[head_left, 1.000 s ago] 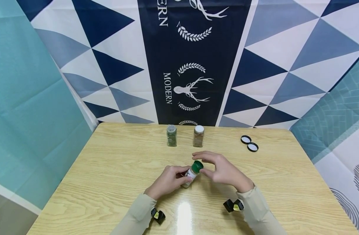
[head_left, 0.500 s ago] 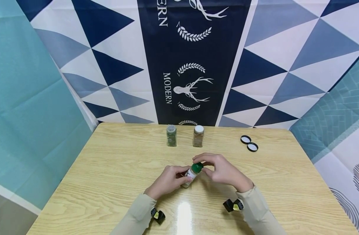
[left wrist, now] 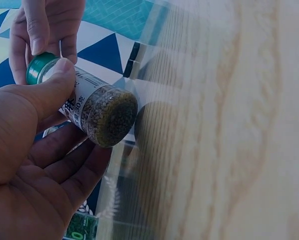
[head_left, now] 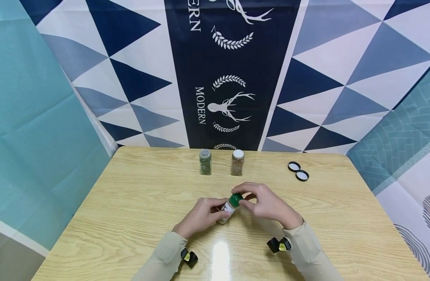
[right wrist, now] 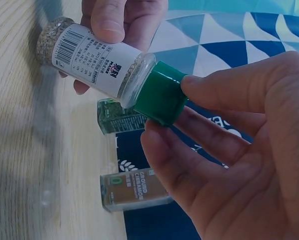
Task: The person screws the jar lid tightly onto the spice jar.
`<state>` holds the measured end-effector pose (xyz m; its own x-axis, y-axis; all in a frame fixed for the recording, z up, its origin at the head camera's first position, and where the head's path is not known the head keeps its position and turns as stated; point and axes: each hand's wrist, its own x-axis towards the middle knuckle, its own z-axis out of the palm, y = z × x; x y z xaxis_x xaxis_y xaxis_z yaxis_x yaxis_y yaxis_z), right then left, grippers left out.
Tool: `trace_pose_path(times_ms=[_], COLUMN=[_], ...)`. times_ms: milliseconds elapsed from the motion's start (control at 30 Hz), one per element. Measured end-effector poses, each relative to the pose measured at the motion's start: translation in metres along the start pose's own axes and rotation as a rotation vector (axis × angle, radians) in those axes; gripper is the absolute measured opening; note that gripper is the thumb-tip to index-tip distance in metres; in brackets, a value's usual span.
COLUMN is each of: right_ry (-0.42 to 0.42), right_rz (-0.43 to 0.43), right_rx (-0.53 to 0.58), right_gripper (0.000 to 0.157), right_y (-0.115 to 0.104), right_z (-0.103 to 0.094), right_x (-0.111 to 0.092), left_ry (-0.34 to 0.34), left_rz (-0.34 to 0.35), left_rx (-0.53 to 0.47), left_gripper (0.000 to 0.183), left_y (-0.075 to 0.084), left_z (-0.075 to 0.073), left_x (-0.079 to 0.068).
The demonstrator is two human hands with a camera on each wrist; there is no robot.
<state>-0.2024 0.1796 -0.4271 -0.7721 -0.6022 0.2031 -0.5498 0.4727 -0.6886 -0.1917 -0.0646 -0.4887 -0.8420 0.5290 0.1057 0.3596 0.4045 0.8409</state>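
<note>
One left hand (head_left: 201,214) grips one bottle (right wrist: 97,62), tilted over the table (head_left: 130,218), fingers (left wrist: 89,172) curled round it; beyond the bottle, two jars (head_left: 206,163); right of it, one right hand (head_left: 267,203) pinches its green cap (right wrist: 160,94); farther right, two black-rimmed discs (head_left: 302,175)!

Left hand (head_left: 202,214) gripping, left thumb (left wrist: 52,87) opposite bent left fingers (left wrist: 89,172), right hand (head_left: 262,203) pinching between right thumb (right wrist: 227,90) and right fingertips (right wrist: 157,142), hands near each other, left forearm (head_left: 162,253) and right forearm (head_left: 313,253) both extended forward, angled inward.
</note>
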Motion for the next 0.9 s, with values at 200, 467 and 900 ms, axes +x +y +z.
trace_pose_path(times_ms=[200,467,900], right_ry=[0.008,0.029,0.032], right_rz=[0.019,0.070,0.111], right_rx=[-0.012,-0.027,0.045], right_gripper=[0.028,0.044,0.093], right_y=[0.000,0.003,0.010], right_z=[0.001,-0.003,-0.004], right_x=[0.000,-0.002,-0.001], left_ry=[0.000,-0.008,-0.006], left_rz=[-0.002,-0.008,-0.004], left_rx=[0.004,-0.004,0.000], left_gripper=[0.046,0.047,0.047], left_y=[0.000,0.000,0.001], left_z=[0.000,0.000,0.000], left_x=[0.000,0.000,0.000])
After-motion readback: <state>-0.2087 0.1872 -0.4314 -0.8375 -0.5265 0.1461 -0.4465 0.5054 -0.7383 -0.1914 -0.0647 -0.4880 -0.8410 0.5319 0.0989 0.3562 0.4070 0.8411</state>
